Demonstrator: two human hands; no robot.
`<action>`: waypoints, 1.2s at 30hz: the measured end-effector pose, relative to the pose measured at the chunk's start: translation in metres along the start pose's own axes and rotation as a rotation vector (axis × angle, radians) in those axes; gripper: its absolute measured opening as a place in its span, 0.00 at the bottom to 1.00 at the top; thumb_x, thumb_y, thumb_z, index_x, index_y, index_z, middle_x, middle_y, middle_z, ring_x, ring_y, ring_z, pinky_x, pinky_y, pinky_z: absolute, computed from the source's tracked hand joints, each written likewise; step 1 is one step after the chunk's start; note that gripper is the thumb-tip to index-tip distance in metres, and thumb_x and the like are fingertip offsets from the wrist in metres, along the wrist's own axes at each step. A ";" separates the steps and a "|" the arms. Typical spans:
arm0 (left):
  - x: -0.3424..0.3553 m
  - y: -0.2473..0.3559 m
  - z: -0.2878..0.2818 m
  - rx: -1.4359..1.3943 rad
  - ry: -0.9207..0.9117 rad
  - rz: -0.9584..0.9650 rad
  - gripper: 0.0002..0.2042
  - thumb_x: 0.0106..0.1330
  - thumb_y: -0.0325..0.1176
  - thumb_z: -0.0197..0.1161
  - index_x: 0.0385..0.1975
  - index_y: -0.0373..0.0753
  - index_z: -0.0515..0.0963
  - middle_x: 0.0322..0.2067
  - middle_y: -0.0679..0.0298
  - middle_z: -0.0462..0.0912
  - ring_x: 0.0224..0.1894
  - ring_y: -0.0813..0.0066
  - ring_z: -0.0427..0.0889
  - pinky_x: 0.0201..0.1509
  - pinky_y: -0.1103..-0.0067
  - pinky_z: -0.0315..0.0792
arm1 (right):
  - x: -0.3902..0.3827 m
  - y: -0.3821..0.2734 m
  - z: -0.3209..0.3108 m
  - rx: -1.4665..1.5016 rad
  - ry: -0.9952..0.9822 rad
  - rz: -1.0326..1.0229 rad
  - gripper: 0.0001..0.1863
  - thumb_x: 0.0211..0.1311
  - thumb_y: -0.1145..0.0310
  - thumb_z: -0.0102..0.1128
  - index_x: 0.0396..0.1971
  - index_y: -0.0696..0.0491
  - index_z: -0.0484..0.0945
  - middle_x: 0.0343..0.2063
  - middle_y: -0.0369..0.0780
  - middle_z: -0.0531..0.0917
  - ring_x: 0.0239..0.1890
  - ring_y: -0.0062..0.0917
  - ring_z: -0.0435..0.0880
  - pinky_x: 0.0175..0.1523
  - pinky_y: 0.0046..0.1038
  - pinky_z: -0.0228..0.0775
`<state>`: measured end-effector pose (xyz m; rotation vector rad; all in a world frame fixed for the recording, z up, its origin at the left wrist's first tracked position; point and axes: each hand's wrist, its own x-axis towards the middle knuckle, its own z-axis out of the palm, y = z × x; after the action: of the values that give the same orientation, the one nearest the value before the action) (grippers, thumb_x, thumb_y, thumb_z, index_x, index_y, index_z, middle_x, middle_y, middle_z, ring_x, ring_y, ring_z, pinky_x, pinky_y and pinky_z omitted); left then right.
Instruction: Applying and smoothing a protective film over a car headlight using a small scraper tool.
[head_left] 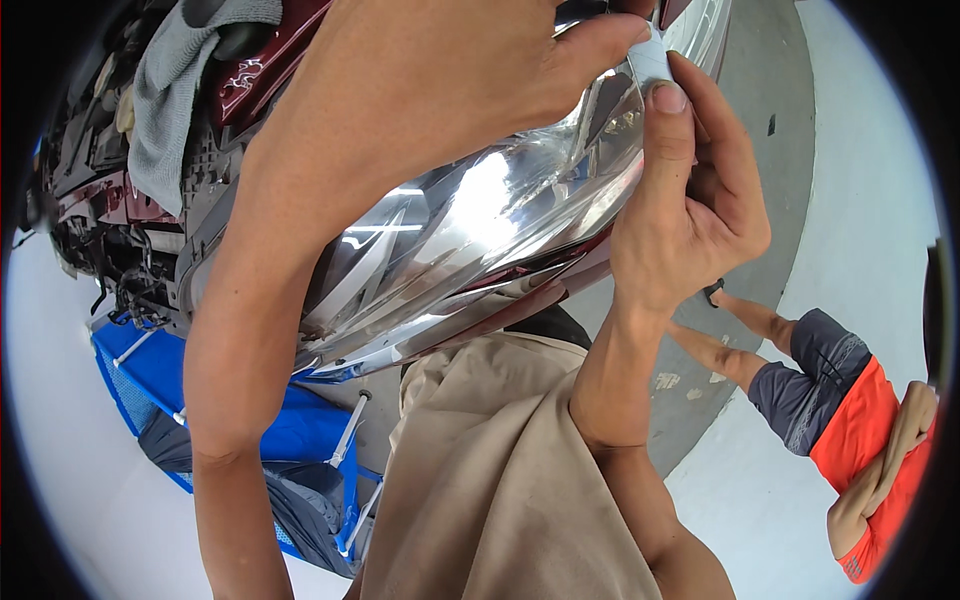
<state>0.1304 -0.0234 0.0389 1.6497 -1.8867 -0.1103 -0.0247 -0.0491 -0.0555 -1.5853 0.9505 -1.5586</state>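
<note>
Beneath my arms lies a large, glossy clear car headlight, its surface full of bright reflections. At the headlight's far right end, both hands meet at a small pale white strip; whether it is paper, tape or film I cannot make out. My left hand reaches across from the left, its thumb pressed on the strip's upper part and its other fingers partly cut off by the top edge. My right hand pinches the strip's lower end between thumb and index finger, the other fingers curled in.
At the upper left, a grey cloth hangs over dark red bodywork beside the exposed engine bay. A blue folding cot stands lower left. To the right, a person in a red shirt stands with folded arms on the grey floor.
</note>
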 end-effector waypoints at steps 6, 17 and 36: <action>-0.003 0.000 0.000 -0.014 0.009 0.010 0.07 0.53 0.25 0.71 0.31 0.36 0.81 0.29 0.60 0.75 0.35 0.61 0.72 0.38 0.72 0.67 | -0.001 0.001 0.003 0.035 0.006 0.013 0.10 0.66 0.76 0.66 0.45 0.64 0.85 0.31 0.39 0.87 0.31 0.12 0.81 0.38 0.11 0.70; -0.003 -0.002 0.003 -0.016 0.022 0.023 0.07 0.52 0.24 0.70 0.31 0.37 0.82 0.29 0.60 0.75 0.35 0.62 0.72 0.38 0.72 0.67 | -0.003 0.002 0.002 0.000 0.009 -0.005 0.10 0.66 0.76 0.65 0.44 0.64 0.85 0.32 0.40 0.87 0.32 0.15 0.83 0.40 0.12 0.73; -0.009 -0.003 0.004 -0.011 0.061 0.070 0.08 0.51 0.23 0.70 0.32 0.37 0.83 0.30 0.60 0.74 0.35 0.63 0.72 0.37 0.72 0.68 | -0.007 0.003 0.001 0.011 0.015 -0.001 0.10 0.66 0.76 0.65 0.44 0.64 0.85 0.33 0.40 0.88 0.33 0.14 0.83 0.41 0.12 0.73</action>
<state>0.1311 -0.0170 0.0310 1.5609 -1.8920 -0.0408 -0.0240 -0.0444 -0.0619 -1.5690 0.9483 -1.5756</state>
